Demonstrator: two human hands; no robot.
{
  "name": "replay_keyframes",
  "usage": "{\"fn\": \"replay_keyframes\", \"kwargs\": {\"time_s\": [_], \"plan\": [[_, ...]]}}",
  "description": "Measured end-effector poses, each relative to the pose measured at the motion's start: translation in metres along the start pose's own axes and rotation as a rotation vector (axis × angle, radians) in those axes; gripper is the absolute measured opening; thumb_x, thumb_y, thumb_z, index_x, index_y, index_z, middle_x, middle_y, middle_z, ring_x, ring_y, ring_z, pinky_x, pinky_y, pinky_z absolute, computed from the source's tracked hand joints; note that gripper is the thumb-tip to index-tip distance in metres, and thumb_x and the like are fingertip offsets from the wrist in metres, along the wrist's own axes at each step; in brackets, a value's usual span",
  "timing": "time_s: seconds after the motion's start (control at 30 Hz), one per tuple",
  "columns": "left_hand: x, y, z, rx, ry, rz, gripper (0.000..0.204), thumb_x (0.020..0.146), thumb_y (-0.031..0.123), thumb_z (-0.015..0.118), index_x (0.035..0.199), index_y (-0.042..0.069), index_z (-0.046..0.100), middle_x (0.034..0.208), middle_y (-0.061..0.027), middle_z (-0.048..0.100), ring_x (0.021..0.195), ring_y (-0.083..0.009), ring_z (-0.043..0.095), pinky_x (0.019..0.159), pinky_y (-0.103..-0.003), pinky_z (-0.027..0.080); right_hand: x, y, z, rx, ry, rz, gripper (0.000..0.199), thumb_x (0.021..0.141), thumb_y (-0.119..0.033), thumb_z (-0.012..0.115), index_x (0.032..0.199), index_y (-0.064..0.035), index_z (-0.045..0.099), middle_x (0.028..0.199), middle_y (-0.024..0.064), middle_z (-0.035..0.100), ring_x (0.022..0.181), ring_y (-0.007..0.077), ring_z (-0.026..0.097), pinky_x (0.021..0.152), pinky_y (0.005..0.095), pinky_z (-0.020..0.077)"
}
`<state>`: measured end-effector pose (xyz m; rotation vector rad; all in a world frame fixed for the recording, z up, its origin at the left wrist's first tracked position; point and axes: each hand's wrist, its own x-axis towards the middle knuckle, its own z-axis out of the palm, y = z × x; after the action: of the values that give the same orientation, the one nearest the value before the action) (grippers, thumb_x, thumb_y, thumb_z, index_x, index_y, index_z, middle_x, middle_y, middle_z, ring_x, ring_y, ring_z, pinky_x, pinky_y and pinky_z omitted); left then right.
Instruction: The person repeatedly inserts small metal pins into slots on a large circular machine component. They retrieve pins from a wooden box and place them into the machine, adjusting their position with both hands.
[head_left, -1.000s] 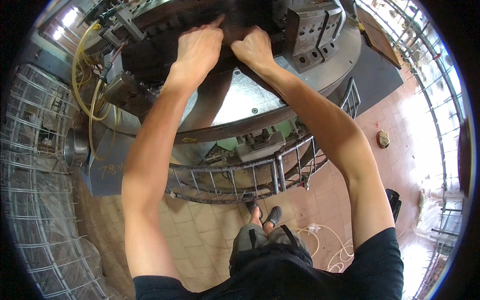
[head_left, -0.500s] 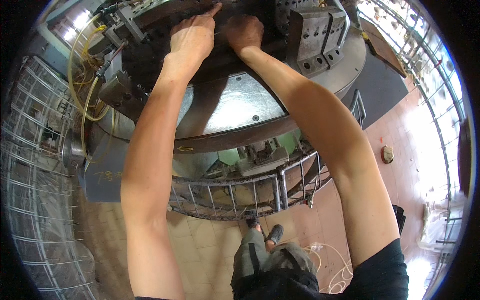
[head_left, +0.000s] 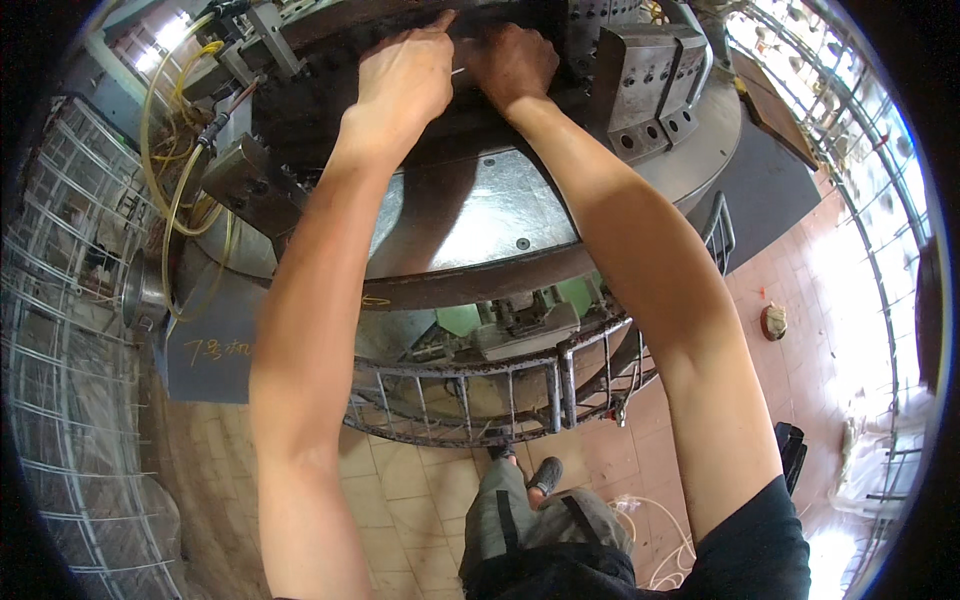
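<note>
Both my arms reach far forward over a round metal machine table (head_left: 470, 220), into the dark space between its metal blocks. My left hand (head_left: 408, 75) is closed, back upward, with one finger stretching out at the far side; its palm side is hidden. Close to its right, my right hand (head_left: 515, 65) is curled closed in deep shadow. A thin pale sliver (head_left: 458, 71) shows between the two hands; I cannot tell what it is or which hand has it. Right of my right hand stands a bolted steel block (head_left: 640, 90) with holes.
A curved metal rail (head_left: 460, 400) runs below the table's near edge. Yellowish hoses (head_left: 172, 190) loop at the left beside a dark metal block (head_left: 245, 180). Wire mesh cages (head_left: 75, 330) flank both sides. Pale tubing (head_left: 672, 560) lies on the tiled floor near my legs.
Both hands have shifted slightly to the right in the picture, and the machine has shifted a little with them. Both hands stay closed.
</note>
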<state>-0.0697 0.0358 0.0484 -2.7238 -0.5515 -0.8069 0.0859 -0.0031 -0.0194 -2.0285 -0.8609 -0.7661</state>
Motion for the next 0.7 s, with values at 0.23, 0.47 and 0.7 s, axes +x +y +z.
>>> {"fn": "replay_keyframes", "kwargs": {"time_s": [0.23,0.47,0.7], "plan": [[-0.034,-0.013,-0.009,-1.237,-0.289,-0.396,0.026,0.089,0.001,0.065,0.114,-0.002,0.069,0.113,-0.0141,0.072,0.098,-0.0289,0.073,0.079,-0.035,0.056,0.019,0.003,0.015,1.047,-0.347,0.571,0.026,0.093,-0.023,0.067,0.112,-0.0068,0.073,0.100,0.0143,0.076,0.086,0.0295,0.074,0.075,0.0415,0.0580],[-0.038,-0.015,0.009,-1.734,0.020,-0.633,0.016,0.089,0.000,0.071,0.104,-0.004,0.068,0.096,-0.0125,0.072,0.082,-0.0242,0.074,0.068,-0.027,0.055,0.016,-0.012,-0.014,1.297,-0.381,0.342,0.023,0.094,0.002,0.056,0.112,-0.0001,0.070,0.104,0.0134,0.074,0.091,0.0240,0.072,0.072,0.0318,0.0572],[-0.039,-0.019,0.017,-1.799,0.022,-0.700,0.017,0.088,0.000,0.073,0.104,-0.004,0.068,0.098,-0.0138,0.072,0.086,-0.0249,0.074,0.074,-0.028,0.058,0.010,-0.023,-0.013,1.371,-0.406,0.452,0.021,0.094,-0.001,0.057,0.108,0.0002,0.072,0.101,0.0144,0.074,0.085,0.0223,0.071,0.070,0.0312,0.0565]]}}
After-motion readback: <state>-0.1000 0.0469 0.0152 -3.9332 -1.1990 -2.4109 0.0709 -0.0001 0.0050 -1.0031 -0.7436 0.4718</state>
